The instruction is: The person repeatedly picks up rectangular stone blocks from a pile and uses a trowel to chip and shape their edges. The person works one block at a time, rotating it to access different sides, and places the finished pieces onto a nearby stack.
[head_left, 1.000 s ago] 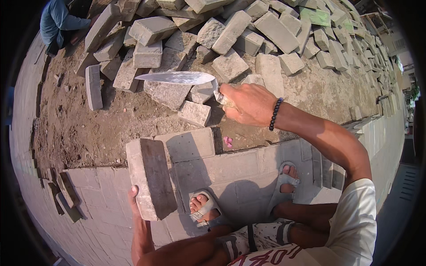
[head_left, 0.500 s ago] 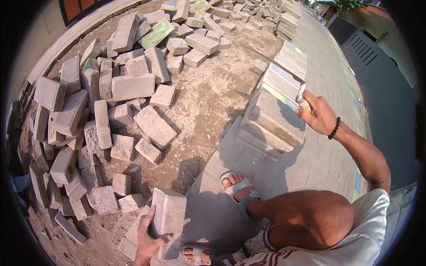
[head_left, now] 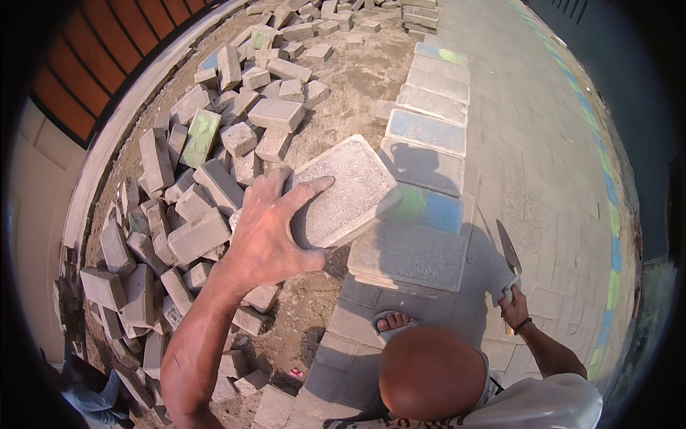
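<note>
In the middle of the view, my left hand (head_left: pixel 268 236) grips a grey rectangular paving block (head_left: pixel 343 187), its thumb and fingers on the edges. The block is held in the air just left of a long row of stacked pavers (head_left: pixel 407 254), some with faded blue and green paint on top. At the lower right, my right hand (head_left: pixel 513 309) is closed round the handle of a trowel (head_left: pixel 509 247), whose blade points up and forward over the pavement. My bent knee and one sandalled foot (head_left: pixel 391 322) show below the row.
A loose heap of pavers (head_left: pixel 196 229) covers the dirt (head_left: pixel 343 82) on the left, before a kerb and an orange gate (head_left: pixel 86 64). A paved strip (head_left: pixel 536 179) with painted edging runs along the right, beside a dark wall. Another person (head_left: pixel 93 400) is partly visible at the lower left.
The view has turned to face along the row. My left hand has raised the block from beside my feet up toward the row; my right hand with the trowel has dropped to my side.
</note>
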Tool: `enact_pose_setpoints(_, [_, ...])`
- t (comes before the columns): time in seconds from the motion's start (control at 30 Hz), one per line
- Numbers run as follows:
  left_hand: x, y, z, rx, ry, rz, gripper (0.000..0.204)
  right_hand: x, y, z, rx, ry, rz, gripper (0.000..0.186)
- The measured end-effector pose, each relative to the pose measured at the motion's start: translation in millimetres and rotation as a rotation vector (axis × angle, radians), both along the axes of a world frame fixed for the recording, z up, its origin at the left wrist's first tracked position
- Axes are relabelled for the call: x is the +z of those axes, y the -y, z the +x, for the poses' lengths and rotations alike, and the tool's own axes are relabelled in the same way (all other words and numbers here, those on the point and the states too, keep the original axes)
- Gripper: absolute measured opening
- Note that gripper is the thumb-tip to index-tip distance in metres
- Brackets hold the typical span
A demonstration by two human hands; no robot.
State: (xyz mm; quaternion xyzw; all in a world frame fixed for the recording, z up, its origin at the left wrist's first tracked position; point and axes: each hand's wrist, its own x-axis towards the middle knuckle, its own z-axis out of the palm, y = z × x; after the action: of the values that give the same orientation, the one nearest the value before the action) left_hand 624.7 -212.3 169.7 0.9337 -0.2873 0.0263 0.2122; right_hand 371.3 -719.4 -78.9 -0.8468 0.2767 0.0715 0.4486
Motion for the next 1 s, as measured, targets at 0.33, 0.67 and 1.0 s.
enact_pose_setpoints(0.33, [-57.8,161.3,117.5,-0.571,-0.269,0.206,0.089,17.4,4.8,29.7,0.187,0.007,-0.078,0.034])
enact_pose_setpoints(0.67, [-106.0,113.7,117.0,-0.137,-0.39,0.038,0.079,32.5,-30.5,137.3,-0.148,0.387,0.357,0.022])
enact_pose_setpoints(1.0, [-142.0,101.8,109.2,-0.042,-0.575,-0.517,0.078,71.0,-76.6,238.6,0.099,0.694,0.509,0.034])
